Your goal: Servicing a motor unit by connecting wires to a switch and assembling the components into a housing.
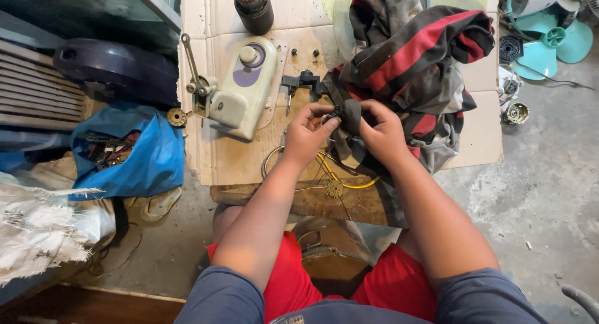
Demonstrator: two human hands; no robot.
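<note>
My left hand (307, 132) and my right hand (382, 132) meet over a sheet of cardboard (293, 24) and grip a small dark part (350, 113) wrapped in a corner of a red, black and grey striped rag (412, 56). The rag trails up and to the right across the cardboard. Just left of my left hand lies a pale green fan motor housing (243, 87) with a metal rod. A small black bracket (304, 82) rests between the housing and the rag. Under my wrists lies a wire fan guard with a yellow ring (337, 177).
A blue bag (143, 155) of tools sits on the left beside a dark fan base (118, 65). Teal fan blades (552, 43) and a small metal part (516, 113) lie on the concrete floor at the right. A dark cylinder (254, 9) stands at the cardboard's far edge.
</note>
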